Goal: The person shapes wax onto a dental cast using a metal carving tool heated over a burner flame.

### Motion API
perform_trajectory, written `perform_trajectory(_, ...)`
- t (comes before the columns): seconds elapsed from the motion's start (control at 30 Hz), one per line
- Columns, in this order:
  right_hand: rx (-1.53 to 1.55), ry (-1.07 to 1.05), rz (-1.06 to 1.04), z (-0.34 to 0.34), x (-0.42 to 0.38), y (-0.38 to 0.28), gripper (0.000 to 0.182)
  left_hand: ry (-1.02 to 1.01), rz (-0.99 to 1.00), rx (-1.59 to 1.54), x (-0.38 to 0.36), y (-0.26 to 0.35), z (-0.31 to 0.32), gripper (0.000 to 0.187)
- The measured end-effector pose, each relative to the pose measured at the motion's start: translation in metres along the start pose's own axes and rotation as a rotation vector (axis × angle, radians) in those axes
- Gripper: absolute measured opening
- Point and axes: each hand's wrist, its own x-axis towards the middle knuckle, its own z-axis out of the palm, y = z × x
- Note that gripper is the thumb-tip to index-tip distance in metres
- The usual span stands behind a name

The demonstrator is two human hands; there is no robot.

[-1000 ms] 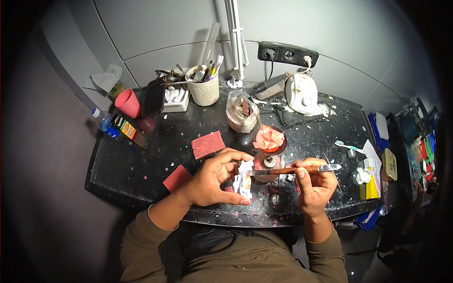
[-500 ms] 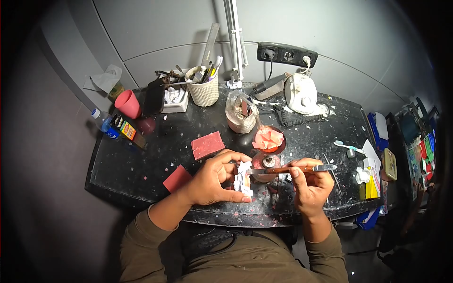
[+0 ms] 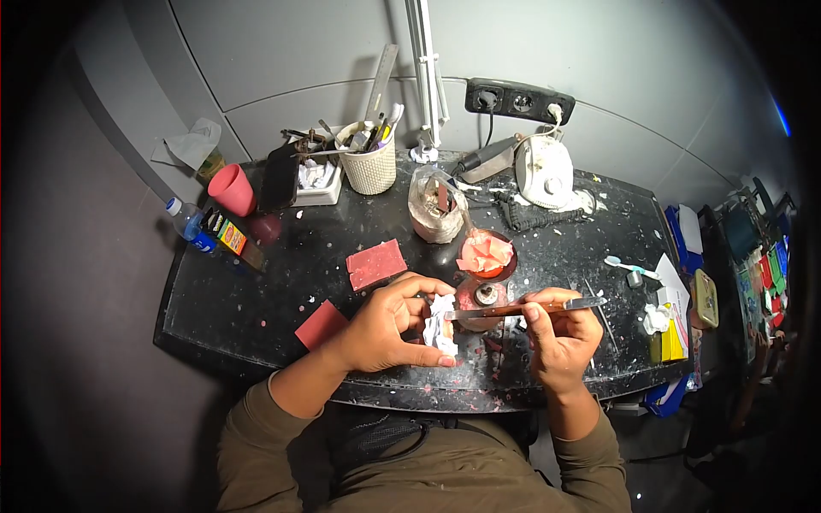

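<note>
Held between the thumb and fingers of my left hand (image 3: 386,329) is a small white plaster cast (image 3: 440,327) with a jagged outline and a trace of pink on its right side. My right hand (image 3: 560,342) is closed around the brown handle of a wax knife (image 3: 506,312), which lies nearly level. The knife's blade reaches left to the right edge of the cast; whether it touches cannot be made out. Just behind the knife stands a pinkish spirit burner (image 3: 484,297) with a metal top, partly covered by the handle.
Pink wax sheets (image 3: 376,264) lie left of the burner. Behind it are a bowl of pink wax scraps (image 3: 487,254) and a plastic-wrapped container (image 3: 434,209). A tool-filled basket (image 3: 369,169), pink cup (image 3: 232,190), white device (image 3: 546,175) and toothbrush (image 3: 631,266) stand or lie farther out.
The wax knife has tilted slightly, its blade end a little lower and farther left along the cast. My left hand and the cast have hardly moved.
</note>
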Motion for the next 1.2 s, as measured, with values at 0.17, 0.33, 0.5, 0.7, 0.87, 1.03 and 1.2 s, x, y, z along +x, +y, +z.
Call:
perform_trajectory(0.17,0.107,0.199,-0.018,-0.011,0.013,-0.001,0.006,-0.022,-0.008,-0.013,-0.001,0.000,-0.003,0.076)
perform_trajectory(0.33,0.024,0.277,-0.047,-0.017,0.023,-0.002,0.006,-0.014,0.000,0.010,0.000,-0.001,-0.002,0.075)
perform_trajectory(0.5,-0.062,0.269,-0.029,-0.015,0.024,0.003,0.007,-0.015,0.027,0.017,0.000,-0.002,-0.002,0.075)
perform_trajectory(0.7,0.104,0.241,-0.011,-0.016,0.021,-0.008,0.008,-0.018,0.030,0.011,0.000,-0.003,-0.003,0.074)
perform_trajectory(0.87,0.103,0.054,-0.034,-0.010,0.008,0.000,0.009,-0.022,0.026,0.012,0.000,-0.001,-0.001,0.074)
perform_trajectory(1.03,-0.031,-0.052,-0.127,-0.005,0.005,0.001,0.011,-0.005,0.027,0.019,0.000,-0.001,0.000,0.075)
perform_trajectory(1.2,-0.042,-0.039,-0.112,-0.004,0.005,0.003,0.013,-0.011,0.026,0.015,0.000,0.000,-0.001,0.075)
